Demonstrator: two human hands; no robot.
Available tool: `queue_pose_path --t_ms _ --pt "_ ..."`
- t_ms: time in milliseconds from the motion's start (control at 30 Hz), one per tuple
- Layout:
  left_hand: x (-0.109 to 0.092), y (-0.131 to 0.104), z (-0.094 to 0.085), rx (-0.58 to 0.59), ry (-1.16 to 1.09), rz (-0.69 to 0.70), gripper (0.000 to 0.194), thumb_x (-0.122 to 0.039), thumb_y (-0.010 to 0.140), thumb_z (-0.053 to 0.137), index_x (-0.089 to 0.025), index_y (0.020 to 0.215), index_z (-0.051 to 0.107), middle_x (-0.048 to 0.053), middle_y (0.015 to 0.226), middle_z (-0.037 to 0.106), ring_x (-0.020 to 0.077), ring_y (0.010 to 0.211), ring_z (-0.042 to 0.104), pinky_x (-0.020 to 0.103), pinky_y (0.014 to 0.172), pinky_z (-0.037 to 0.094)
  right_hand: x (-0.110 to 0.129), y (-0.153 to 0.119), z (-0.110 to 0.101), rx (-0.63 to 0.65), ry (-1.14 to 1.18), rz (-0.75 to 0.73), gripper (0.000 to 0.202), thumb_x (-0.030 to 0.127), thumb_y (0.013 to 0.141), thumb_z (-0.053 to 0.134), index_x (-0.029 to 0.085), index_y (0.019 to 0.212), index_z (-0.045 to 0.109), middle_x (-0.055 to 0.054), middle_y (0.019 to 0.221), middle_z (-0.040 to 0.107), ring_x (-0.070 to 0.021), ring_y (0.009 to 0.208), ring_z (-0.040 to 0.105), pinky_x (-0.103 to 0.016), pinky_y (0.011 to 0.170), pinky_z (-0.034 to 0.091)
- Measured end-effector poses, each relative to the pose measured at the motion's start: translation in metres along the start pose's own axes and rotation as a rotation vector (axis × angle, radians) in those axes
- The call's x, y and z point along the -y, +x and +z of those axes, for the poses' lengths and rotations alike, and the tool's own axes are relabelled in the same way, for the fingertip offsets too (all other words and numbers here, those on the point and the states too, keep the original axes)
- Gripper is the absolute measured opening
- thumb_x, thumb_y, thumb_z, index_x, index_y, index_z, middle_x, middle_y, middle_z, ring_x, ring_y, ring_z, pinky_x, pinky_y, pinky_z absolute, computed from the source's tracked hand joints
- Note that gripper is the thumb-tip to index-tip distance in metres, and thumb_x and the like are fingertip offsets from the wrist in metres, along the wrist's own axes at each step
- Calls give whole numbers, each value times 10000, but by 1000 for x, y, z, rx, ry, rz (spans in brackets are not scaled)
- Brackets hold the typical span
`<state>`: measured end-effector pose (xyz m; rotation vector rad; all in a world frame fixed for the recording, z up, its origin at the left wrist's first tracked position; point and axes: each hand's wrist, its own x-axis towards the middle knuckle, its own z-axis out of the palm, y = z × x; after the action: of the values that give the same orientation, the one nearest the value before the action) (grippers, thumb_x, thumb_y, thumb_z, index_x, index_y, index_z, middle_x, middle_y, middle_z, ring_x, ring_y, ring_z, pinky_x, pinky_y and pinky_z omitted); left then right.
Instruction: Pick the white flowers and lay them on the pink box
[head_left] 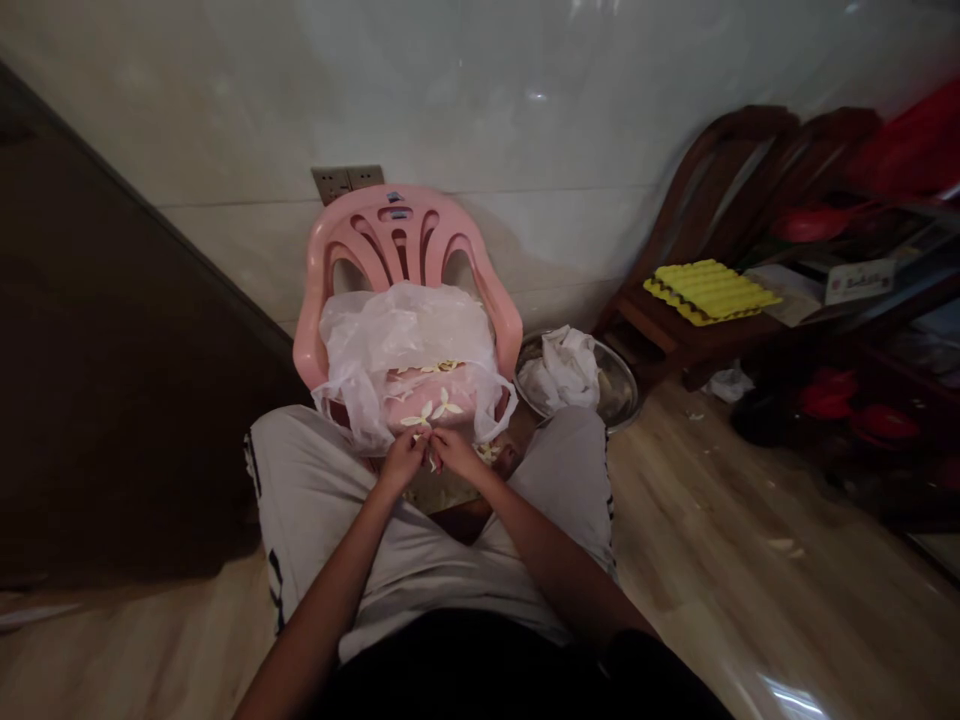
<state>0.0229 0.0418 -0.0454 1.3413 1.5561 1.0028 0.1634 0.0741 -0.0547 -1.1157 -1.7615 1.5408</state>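
My left hand (405, 458) and my right hand (456, 455) meet between my knees, fingers pinched together. Both sets of fingertips are on a small, pale, petal-like piece (433, 463); its exact kind is too small to tell. Just beyond them, two pale yellow pieces with pointed, spread lobes (447, 403) lie at the front of the pink chair's seat. A translucent white plastic bag (397, 325) is spread over the seat of the pink plastic chair (315, 300). More pale pieces (442, 367) show at the bag's opening.
Right of the chair, a metal basin (626, 385) holds a crumpled white bag (559, 365). Further right, a yellow egg tray (709, 290) rests on a wooden chair (675, 340). A dark panel (112, 380) stands at left, and a wall socket (349, 182) is behind the chair.
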Motion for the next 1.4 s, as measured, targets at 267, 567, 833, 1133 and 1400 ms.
queue_pose_path --t_ms 267,567,833,1133,1400 --pt "-2 -1 -1 -5 -11 19 371 -510 859 507 -190 989 641 -65 531 521 145 493 496 236 521 358 -5 3 1 -72 -79 -37 287 301 957 456 204 695 520 65 479 502 -101 422 507 -186 449 373" --pt "-9 -3 0 -21 -46 37 338 -494 857 500 -188 947 612 -74 511 500 137 476 475 232 511 342 -7 6 -1 -121 -101 -34 385 398 929 494 197 601 491 43 539 487 -100 457 488 -182 417 343" --pt "-6 -2 -6 -126 21 10 362 -485 847 486 -181 984 627 -44 565 549 170 529 538 265 543 385 10 -2 3 93 57 24 252 293 957 436 199 742 524 53 557 525 -95 452 516 -192 451 414" --pt "-2 -5 -7 -152 137 38 324 -449 858 462 -205 952 653 26 711 683 236 711 662 318 649 485 16 -5 2 169 30 56 158 166 905 451 211 754 464 79 524 494 -79 436 492 -164 419 364" --pt "-5 -8 -12 -151 211 31 367 -421 866 445 -175 1032 661 82 844 744 272 813 707 376 762 523 4 -4 6 154 -25 40 146 229 896 516 211 757 473 80 574 465 -78 434 468 -179 418 380"
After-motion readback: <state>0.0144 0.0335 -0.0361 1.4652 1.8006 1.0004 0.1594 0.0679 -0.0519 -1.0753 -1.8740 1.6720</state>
